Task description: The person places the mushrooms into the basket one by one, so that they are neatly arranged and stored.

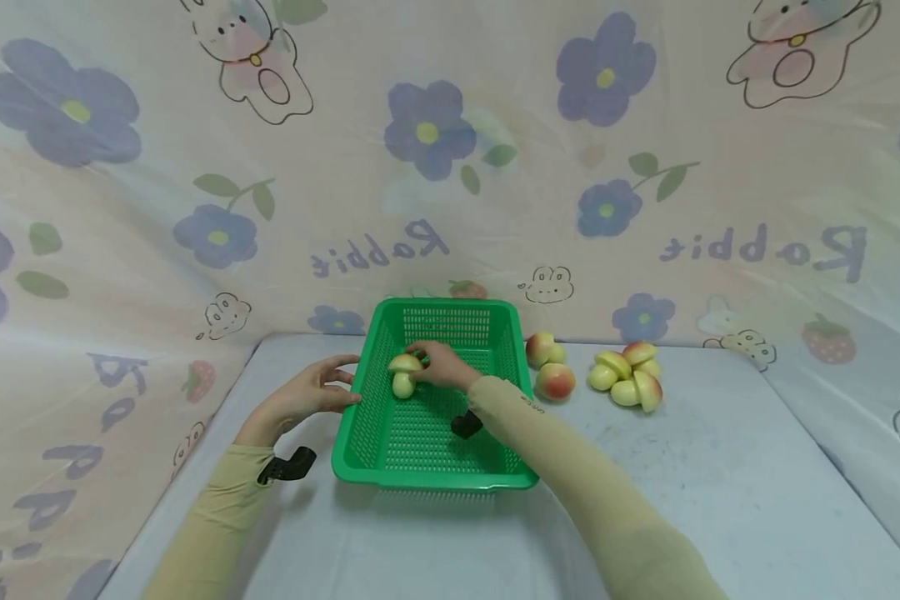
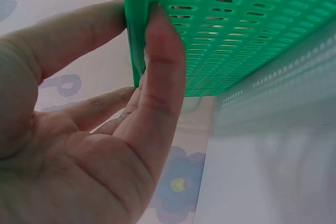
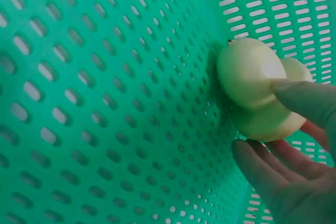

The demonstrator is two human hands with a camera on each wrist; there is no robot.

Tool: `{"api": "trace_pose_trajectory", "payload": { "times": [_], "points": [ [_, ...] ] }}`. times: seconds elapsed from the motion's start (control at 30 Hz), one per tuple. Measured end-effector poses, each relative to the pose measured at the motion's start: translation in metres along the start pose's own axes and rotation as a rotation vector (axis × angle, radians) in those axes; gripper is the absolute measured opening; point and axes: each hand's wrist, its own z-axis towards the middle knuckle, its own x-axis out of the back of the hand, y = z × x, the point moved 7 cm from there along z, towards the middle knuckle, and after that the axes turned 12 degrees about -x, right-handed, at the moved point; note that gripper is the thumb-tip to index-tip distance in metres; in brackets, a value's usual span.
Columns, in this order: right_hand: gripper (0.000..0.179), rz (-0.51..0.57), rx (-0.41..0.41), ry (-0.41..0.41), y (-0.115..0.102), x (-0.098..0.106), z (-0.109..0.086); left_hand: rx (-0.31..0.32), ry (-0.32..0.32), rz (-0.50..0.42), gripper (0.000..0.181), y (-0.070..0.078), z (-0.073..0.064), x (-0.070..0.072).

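A green perforated plastic basket [image 1: 435, 479] stands on the table. My left hand [image 1: 307, 395] holds its left rim, the fingers curled about the edge, as the left wrist view of the rim [image 2: 137, 24] shows. Inside the basket, against the left wall, lie pale yellow peaches [image 1: 403, 385] close together. My right hand [image 1: 442, 367] reaches in and grips at them. In the right wrist view its thumb [image 3: 302, 98] touches the front peach [image 3: 247, 69], and the other fingers curl beneath the lower one [image 3: 270, 123]. Another pale piece [image 3: 298, 70] shows partly behind.
Right of the basket lie two or three red-blushed peaches [image 1: 556, 382] near its wall. Farther right sits a cluster of several more peaches [image 1: 624, 375]. A patterned cloth [image 1: 495, 225] hangs behind the white table [image 1: 720, 467].
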Motion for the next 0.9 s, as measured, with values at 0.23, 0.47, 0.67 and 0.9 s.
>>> {"api": "trace_pose_trajectory", "payload": {
  "times": [0.23,0.47,0.67,0.9],
  "points": [
    [0.052,0.027,-0.039,-0.062,0.003,0.003,-0.002,-0.003,-0.006,0.004,0.078,-0.002,0.001,0.001],
    [0.061,0.096,-0.096,-0.135,0.009,0.011,-0.001,-0.001,-0.002,0.001,0.078,-0.001,0.001,0.001],
    [0.058,0.242,-0.095,-0.171,0.01,0.028,-0.003,-0.007,-0.006,0.002,0.078,-0.001,0.001,0.0],
    [0.061,0.403,-0.083,-0.221,0.003,0.054,-0.014,-0.008,-0.007,0.006,0.079,-0.001,-0.001,0.001]
  ]
}}
